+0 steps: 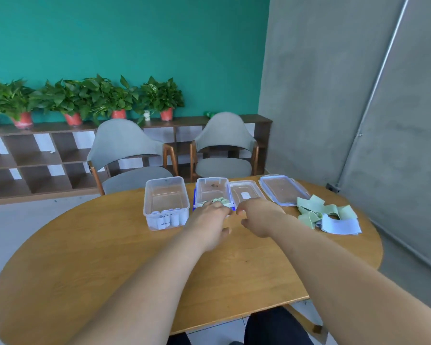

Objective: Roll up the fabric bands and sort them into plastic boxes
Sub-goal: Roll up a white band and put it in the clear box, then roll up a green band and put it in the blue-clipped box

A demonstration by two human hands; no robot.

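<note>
Head view, the only one. Oval wooden table (97, 250). Along its far edge, L to R: clear box (166, 195) w/ white rolls (166, 217) packed at its near end. Next, blue-trimmed box (210, 189) w/ green rolls (218, 200) at its near end. Then a smaller clear lid or tray (246, 192) (can't tell which) and a larger clear lid (283, 189), both flat. Toward the table's right edge lies a loose pile of unrolled green bands (319, 210) w/ one pale blue-white band (340, 226) on its near side.

Left hand (209, 217) reaches over the near rim of the blue-trimmed box, fingertips at the green rolls. Whether it pinches a roll or just presses on them can't be told; the hand's own back hides it. Right hand (259, 215) sits just beside it, over the table by that box's near right corner. Its fingers are loosely curled w/ nothing visible in them — looks empty.

Step in hand, prob.: seating a green roll among the others. To do it well:
- Set the roll tight vs. its neighbours so the tail can't spring loose.
- Hold a finger on the loose end till it's wedged, then let go slowly.
- Sort by colour — green here, white in the clear box.

Right hand seems free to fetch the next band from the pile. Task approx. midway; several bands not yet rolled.
</note>
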